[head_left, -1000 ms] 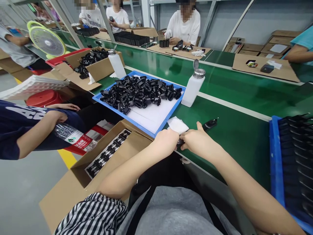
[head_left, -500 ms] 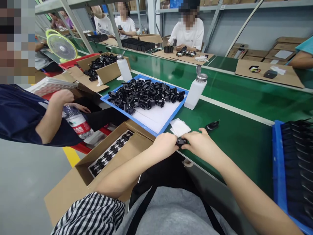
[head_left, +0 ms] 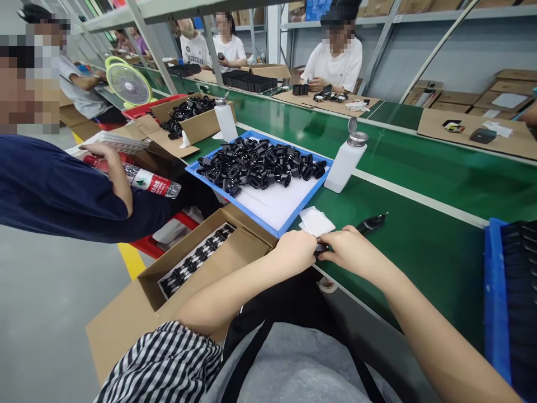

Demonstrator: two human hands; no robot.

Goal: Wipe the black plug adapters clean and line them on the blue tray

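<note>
My left hand (head_left: 296,249) and my right hand (head_left: 351,250) meet at the near edge of the green belt (head_left: 419,235). Both are closed on a small black part (head_left: 322,247) that shows only between the fingers. Just beyond them a white cloth (head_left: 316,222) lies on the belt, and a second black part (head_left: 371,224) rests to the right of it. A blue tray (head_left: 289,220) with a heap of black parts (head_left: 260,163) stands behind the cloth.
A white dispenser bottle (head_left: 347,158) stands right of the tray. An open carton (head_left: 197,263) with rows of parts sits below left. Another blue tray (head_left: 497,296) is at the right edge. A person in dark blue (head_left: 62,190) at left holds a water bottle (head_left: 151,180). Other people work across the belt.
Both hands stay on the small black part, barely moving. The view has shifted left. The person at left has turned the water bottle from upright to lying sideways.
</note>
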